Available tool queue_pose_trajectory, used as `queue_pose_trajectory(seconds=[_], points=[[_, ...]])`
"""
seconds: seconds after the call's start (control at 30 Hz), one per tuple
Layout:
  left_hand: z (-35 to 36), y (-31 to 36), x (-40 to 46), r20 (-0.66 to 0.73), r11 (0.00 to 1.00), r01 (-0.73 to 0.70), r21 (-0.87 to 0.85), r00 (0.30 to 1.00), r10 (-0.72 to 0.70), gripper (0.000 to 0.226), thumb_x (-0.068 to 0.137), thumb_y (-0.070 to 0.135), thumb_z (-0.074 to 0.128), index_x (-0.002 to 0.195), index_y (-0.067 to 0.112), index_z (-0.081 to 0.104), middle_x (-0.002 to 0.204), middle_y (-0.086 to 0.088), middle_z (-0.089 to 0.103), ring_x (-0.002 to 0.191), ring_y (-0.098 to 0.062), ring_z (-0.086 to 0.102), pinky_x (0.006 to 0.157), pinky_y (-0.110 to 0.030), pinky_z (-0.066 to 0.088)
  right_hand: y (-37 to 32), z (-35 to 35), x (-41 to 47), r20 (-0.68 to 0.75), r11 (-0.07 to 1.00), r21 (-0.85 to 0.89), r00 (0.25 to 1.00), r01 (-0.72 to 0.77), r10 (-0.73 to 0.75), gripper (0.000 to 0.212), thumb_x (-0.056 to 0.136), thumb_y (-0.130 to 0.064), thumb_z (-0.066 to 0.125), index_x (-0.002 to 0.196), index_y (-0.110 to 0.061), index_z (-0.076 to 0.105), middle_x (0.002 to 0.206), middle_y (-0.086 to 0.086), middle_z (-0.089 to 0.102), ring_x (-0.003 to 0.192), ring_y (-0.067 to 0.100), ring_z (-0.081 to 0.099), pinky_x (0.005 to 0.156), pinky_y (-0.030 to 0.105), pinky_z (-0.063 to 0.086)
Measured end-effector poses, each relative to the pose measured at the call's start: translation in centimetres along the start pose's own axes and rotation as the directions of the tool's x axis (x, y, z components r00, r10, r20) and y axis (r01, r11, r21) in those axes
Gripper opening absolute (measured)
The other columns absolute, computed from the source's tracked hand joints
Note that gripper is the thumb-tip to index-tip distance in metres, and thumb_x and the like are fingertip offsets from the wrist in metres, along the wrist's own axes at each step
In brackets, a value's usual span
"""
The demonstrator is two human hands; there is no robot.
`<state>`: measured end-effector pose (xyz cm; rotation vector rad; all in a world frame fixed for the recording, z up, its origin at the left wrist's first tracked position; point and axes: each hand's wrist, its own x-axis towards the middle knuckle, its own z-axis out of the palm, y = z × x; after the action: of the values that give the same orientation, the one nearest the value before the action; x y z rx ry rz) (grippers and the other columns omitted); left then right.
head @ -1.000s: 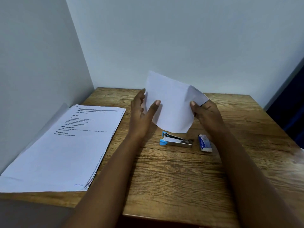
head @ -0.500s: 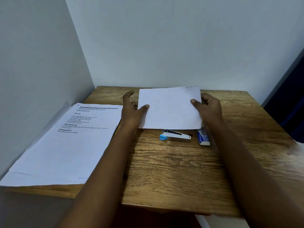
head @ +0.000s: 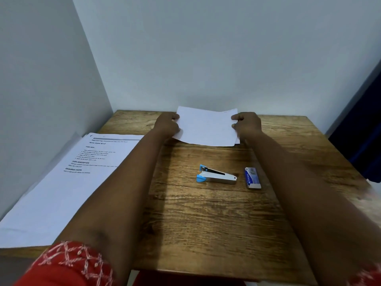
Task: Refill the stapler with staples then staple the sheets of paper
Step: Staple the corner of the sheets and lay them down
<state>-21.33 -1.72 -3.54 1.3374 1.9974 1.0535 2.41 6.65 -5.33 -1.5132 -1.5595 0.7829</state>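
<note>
Head view: I see left hand (head: 167,125) and right hand (head: 246,124) pinching sheets (head: 206,127) at far worktop (head: 206,213) edge | stapler (head: 216,176), staple box (head: 252,178) nearer, untouched | risk: sheets misalign if released unevenly.

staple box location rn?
Head view: the staple box lies on the table, right of centre, just right of the stapler and nearer the camera than the right hand.
</note>
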Motion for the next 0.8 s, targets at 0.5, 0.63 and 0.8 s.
queue_pose_trajectory(seconds=[0.5,0.63,0.8], points=[[1.4,-0.7,3.8,0.001,0.960,0.120,0.255,0.992,-0.124,0.038,0.085,0.015,0.072,0.120,0.010,0.060,0.137,-0.010,0.055,0.127,-0.029,0.051,0.103,-0.036,0.043,1.1,2.1,3.0,0.048,0.979,-0.199,0.999,0.035,-0.026,0.032,0.082,0.011,0.052,0.113,0.013,0.060,0.126,0.026,0.059,0.120,0.038,0.054,0.099,0.047,0.049],[2.0,-1.4,4.1,0.014,0.942,0.090,0.323,0.995,-0.100,0.067,0.085,0.038,0.074,0.141,0.011,0.048,0.149,-0.010,0.042,0.139,-0.030,0.034,0.110,-0.041,0.036,1.4,2.7,2.8,0.120,0.972,-0.204,0.989,0.114,-0.091,0.032,0.089,-0.008,0.064,0.121,-0.005,0.067,0.135,0.009,0.061,0.125,0.023,0.055,0.097,0.022,0.038],[2.5,-1.5,4.2,0.042,0.831,0.028,0.556,0.997,-0.062,0.068,0.091,0.058,0.057,0.143,0.015,0.047,0.153,-0.013,0.026,0.139,-0.036,0.025,0.108,-0.047,0.032,1.5,3.3,3.2,0.187,0.914,-0.365,0.976,0.177,-0.114,0.034,0.093,-0.017,0.062,0.126,-0.009,0.064,0.139,0.010,0.053,0.130,0.031,0.045,0.102,0.029,0.037]])
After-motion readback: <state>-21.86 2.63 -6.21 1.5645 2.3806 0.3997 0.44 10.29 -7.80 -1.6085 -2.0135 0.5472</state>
